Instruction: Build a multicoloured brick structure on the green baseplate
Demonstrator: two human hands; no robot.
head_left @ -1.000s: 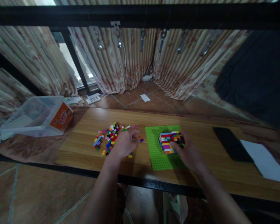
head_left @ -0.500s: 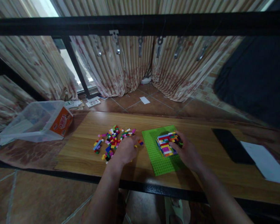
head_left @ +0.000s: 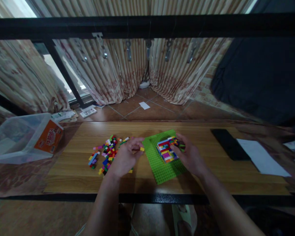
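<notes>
My left hand is over the wooden table between the loose bricks and the green baseplate. A small yellow brick shows at its fingertips, pinched between thumb and finger. A low rectangular structure of multicoloured bricks sits on the baseplate. My right hand grips it from the right, thumb on top and fingers round the far side. Those fingers partly hide its right edge. Left of my left hand lies a scattered pile of loose toy bricks, partly covered by that hand.
A clear plastic bin with an orange label stands at the left. On the table's right lie a black flat panel and a white sheet of paper. A black metal bar with hanging hooks crosses above the far side.
My left hand has lifted from the loose bricks with a yellow brick at its fingertips, nearer the baseplate. My right hand stays on the brick structure. The whole view has shifted a little.
</notes>
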